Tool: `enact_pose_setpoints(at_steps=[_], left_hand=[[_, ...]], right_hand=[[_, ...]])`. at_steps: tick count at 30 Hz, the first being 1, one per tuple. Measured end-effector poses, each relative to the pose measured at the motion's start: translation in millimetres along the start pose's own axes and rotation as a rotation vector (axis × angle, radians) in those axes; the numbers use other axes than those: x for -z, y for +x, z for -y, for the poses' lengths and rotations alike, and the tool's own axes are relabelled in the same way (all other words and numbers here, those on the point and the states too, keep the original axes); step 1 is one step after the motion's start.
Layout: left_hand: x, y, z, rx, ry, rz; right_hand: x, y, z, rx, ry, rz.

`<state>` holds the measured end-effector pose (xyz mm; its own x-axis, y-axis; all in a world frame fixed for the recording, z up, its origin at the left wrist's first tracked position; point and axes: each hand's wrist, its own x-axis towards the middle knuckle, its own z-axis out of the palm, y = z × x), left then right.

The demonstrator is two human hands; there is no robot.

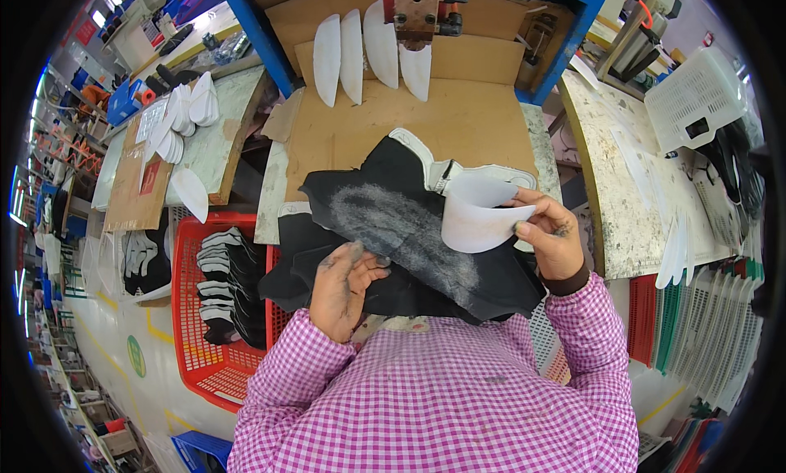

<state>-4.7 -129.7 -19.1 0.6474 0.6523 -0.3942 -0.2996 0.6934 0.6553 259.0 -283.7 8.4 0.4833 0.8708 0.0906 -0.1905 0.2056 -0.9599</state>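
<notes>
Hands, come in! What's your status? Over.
Right fingers: pinching curved white sheet. Left fingers: at black fabric. In the way: sheet hides part of fabric.

The cardboard sheet (483,113) is offering a passage between the black fabric piece (393,231) near and the white curved inserts (327,59) far. A press head (416,14) is overhanging the far end; blue posts (271,51) are bounding it left and right.

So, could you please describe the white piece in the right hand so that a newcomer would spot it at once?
Find the blue machine frame at the top, then the black material spread below it. Toward that material's right side, the right hand holds the white piece. Unlike the four flat-looking white pieces inside the frame, it is bent into a curl.
</notes>
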Motion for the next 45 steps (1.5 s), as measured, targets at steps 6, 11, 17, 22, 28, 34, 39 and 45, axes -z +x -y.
enact_pose_setpoints(at_steps=[6,11,17,22,28,34,39,45], left_hand=[[-0.1,22.3,4.3,-0.111,0.336,0.033],[0.4,34.8,5.4,-0.087,0.3,0.049],[4.4,40.8,11.9,-0.228,0.377,0.031],[6.5,38.2,13.3,-0.286,0.429,0.046],[3.6,36.0,11.3,-0.296,0.433,0.058],[3.1,34.5,10.3,-0.311,0.421,0.064],[2.6,33.5,10.3,-0.315,0.389,0.07],[8.2,38.2,3.5,-0.111,0.214,0.156]], right_hand=[[6.8,-0.3,33.7,0.113,-0.285,0.05],[-28.2,5.6,95.9,0.542,-1.254,0.401],[-86.3,26.4,85.0,0.855,-1.479,0.786],[-107.5,37.9,76.7,0.89,-1.476,0.884],[-116.3,42.1,74.6,0.857,-1.466,0.93],[-117.9,42.4,70.3,0.815,-1.484,0.947],[-115.4,39.9,65.5,0.798,-1.48,0.96],[-103.6,38.3,59.6,0.751,-1.458,0.982]])
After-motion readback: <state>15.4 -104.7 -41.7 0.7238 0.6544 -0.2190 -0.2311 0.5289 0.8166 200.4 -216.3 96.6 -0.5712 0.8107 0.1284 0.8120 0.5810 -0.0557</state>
